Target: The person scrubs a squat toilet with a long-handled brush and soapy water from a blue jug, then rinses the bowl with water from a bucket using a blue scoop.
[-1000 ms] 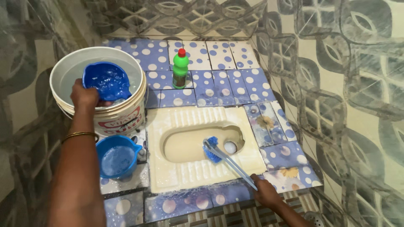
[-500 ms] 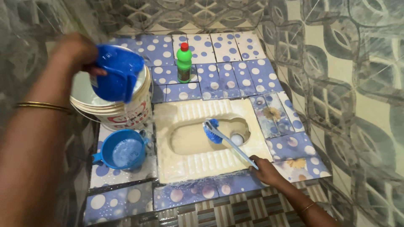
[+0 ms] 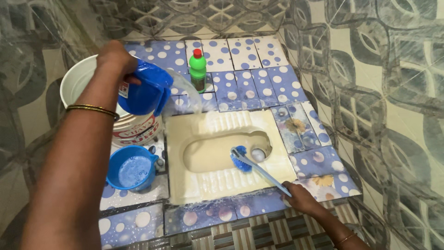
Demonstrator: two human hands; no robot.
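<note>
Blue mug gripped in left hand spills water; right hand clasps brush. Splashback and slippery tiles likely.

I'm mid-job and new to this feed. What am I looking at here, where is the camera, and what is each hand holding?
There is no machine: one camera on a person's head looks down at their two bare hands. The left hand tips a blue mug, pouring water onto a cream squat toilet pan. The right hand holds a blue toilet brush with its bristles in the bowl. A white bucket, a second blue mug and a green bottle stand on the dotted floor tiles.
</note>
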